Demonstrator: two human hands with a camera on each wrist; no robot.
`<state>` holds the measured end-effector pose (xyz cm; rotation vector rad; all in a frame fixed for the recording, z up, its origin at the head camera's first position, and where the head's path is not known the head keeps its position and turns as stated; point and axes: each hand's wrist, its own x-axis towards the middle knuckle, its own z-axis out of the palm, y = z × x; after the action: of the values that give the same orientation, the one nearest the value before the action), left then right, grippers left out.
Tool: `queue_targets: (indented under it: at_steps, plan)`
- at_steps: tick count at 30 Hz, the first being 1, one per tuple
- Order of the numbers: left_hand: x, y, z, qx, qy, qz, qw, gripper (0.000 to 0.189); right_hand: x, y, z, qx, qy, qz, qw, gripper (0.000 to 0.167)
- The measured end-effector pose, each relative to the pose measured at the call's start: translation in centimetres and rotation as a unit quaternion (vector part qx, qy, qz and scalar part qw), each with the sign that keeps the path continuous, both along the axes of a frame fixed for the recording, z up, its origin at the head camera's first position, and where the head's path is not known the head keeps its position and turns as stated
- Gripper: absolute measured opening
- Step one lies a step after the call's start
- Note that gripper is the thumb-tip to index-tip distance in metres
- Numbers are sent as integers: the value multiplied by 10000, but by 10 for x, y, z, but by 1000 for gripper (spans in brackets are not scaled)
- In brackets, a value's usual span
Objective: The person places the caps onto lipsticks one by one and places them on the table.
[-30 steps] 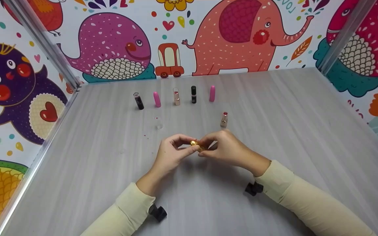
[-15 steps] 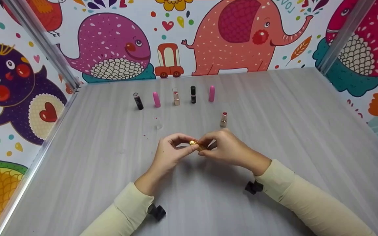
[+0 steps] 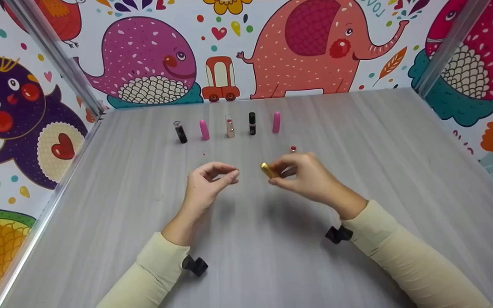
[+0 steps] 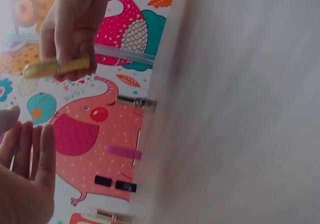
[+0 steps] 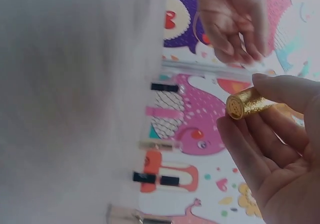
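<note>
My right hand (image 3: 308,175) pinches a closed gold lipstick (image 3: 268,170) between thumb and fingertips, above the table. In the right wrist view, the round end of this gold lipstick (image 5: 242,105) faces the camera; the left wrist view shows a seam around its middle. To the left, apart from it, is my left hand (image 3: 210,182), fingers loosely bent and thumb near the fingertips, with nothing seen between them. Just behind my right hand stands a lipstick with a red tip (image 3: 293,149), its lower part hidden in the head view.
A row stands at the back: a black lipstick with a clear top (image 3: 180,131), pink lipstick (image 3: 204,129), rose-gold lipstick (image 3: 230,127), black lipstick (image 3: 252,123) and another pink lipstick (image 3: 276,122). Printed walls border the grey table (image 3: 400,171).
My left hand has let go of the gold lipstick and moved left. My right hand has lifted it slightly up and away. The clear cap on the table is no longer visible beside my left hand.
</note>
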<state>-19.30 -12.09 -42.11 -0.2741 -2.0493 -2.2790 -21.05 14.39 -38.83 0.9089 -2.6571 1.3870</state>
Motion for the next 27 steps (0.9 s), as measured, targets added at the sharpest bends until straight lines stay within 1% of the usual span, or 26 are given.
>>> queue_targets:
  at_steps: [3,9,13,17,21,25,27]
  plan:
    - [-5,-9,2,182,-47,239,9995,9,-7,10,7,-221,39,-271,9994,24]
    - [-17,-28,4,233,-15,736,9970,10,-22,31,18,-372,-200,-1002,9941,29]
    - [-25,-43,4,56,-84,1081,9941,11,-34,45,20,-449,-251,-1322,9899,29]
    - [-32,-58,0,-147,-206,1464,9889,13,-47,55,18,-503,-285,-1563,9860,31]
    - [-40,-69,-8,-349,-406,1615,9854,20,-58,63,17,-573,-342,-1830,9809,34]
    - [-48,-76,-17,-628,-766,1643,9814,29,-64,66,18,-682,-534,-2050,9749,38]
    - [-52,-77,-22,-676,-947,1639,9796,34,-67,66,18,-730,-602,-2095,9732,39]
